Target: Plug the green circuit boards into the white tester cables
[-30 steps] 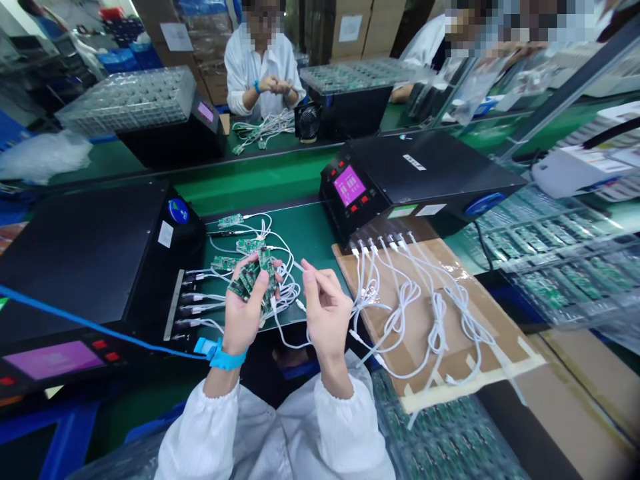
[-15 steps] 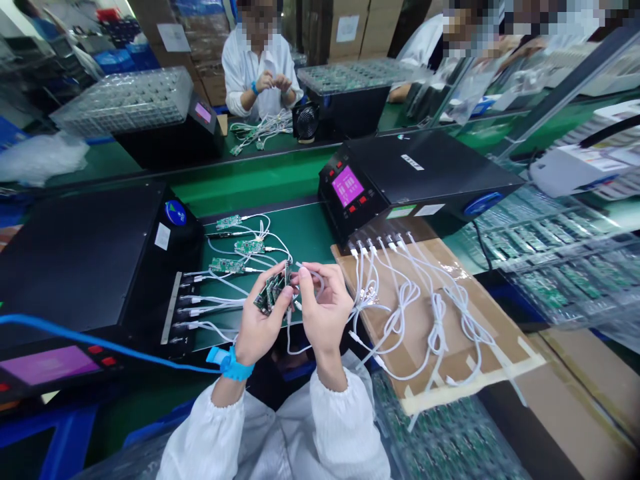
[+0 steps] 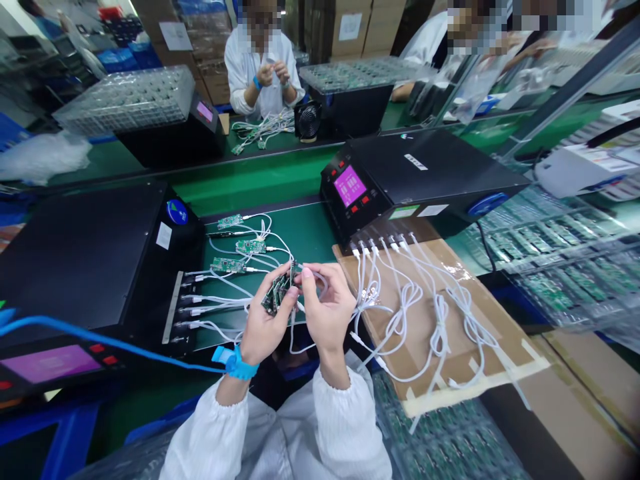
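Note:
Several small green circuit boards are fanned out in my left hand, which is closed around them and wears a blue wrist strap. My right hand pinches a white cable close to the edge of these boards. The cable's tip is hidden by my fingers, so I cannot tell whether it is plugged in. Beyond my hands, more circuit boards lie on the green mat with white cables joined to them.
Black test boxes stand at left and right, with white cables running from their ports. A taped cardboard sheet carries coiled cables at right. Trays of boards lie beyond it. A co-worker sits across the bench.
Both hands and the boards appear slightly farther right, along with a small shift of the whole view. My grip on the boards and cable stays much the same.

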Available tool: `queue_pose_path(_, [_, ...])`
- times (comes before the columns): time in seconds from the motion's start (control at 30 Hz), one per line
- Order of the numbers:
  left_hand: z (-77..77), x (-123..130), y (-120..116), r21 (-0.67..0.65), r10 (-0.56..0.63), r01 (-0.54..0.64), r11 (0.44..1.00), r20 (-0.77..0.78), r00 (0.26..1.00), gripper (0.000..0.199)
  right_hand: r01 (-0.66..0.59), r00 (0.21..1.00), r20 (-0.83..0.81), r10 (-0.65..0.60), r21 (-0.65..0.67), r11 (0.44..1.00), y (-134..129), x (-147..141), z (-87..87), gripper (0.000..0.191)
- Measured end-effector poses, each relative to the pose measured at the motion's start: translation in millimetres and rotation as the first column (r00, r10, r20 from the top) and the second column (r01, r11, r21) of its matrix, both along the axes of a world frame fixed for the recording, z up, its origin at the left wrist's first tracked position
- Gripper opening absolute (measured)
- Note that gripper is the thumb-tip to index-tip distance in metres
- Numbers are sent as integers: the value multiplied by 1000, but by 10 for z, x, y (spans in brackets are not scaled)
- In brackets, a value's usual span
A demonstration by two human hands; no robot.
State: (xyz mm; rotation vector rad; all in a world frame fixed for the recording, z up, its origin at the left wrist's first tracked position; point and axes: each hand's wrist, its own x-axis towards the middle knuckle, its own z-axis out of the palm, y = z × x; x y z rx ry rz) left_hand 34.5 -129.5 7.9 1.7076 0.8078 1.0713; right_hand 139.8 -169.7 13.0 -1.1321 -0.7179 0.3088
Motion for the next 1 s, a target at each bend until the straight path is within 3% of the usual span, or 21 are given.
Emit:
queue_pose_path(0.37, [41, 46, -13, 48, -65, 67, 997, -57, 996, 37, 64, 998, 12, -63, -61, 996, 16, 37, -55, 15])
queue_pose_path(0.7, [70, 59, 81, 130, -153, 162, 978, -75, 985, 33, 40, 999, 7, -39, -63, 997, 1, 87, -47, 15])
queue_pose_path(0.87, [103, 92, 107, -1, -148, 149, 989, -84, 985, 42, -10, 1000, -26, 7, -92, 996, 36, 155, -36, 17])
queue_pose_path(1.0, [128, 187, 134, -165, -43, 34, 986, -51, 998, 49, -149, 989, -24, 147, -132, 980, 64, 256, -47, 27])
